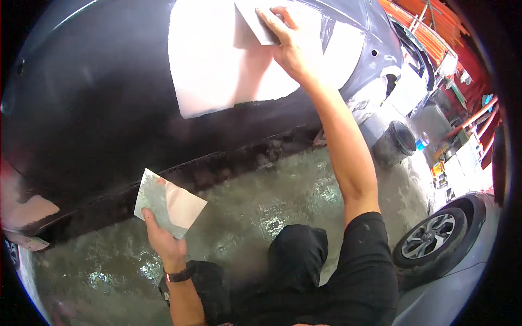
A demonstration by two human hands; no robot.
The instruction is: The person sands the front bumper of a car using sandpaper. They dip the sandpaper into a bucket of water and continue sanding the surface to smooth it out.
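Note:
A dark car body (98,103) fills the upper left, with a broad patch of pale filler (206,70) on its panel. Against the top of that patch, my right hand (291,46) grips a flat grey spreader (253,22), fingers pressed on its face. The spreader's far end is cut off by the frame's upper edge. Lower left, my left hand (165,244) holds a thin square mixing board (149,195) away from the car, thumb on top and the other fingers hidden beneath. Pale filler paste (184,206) covers the right side of the board.
A wet-looking grey floor (250,201) lies under the car's lower edge. At right stand a dark bucket (396,144) and another vehicle's wheel (429,239). Orange-red material (435,22) and assorted clutter are at the upper right. My knee (298,252) is bent below.

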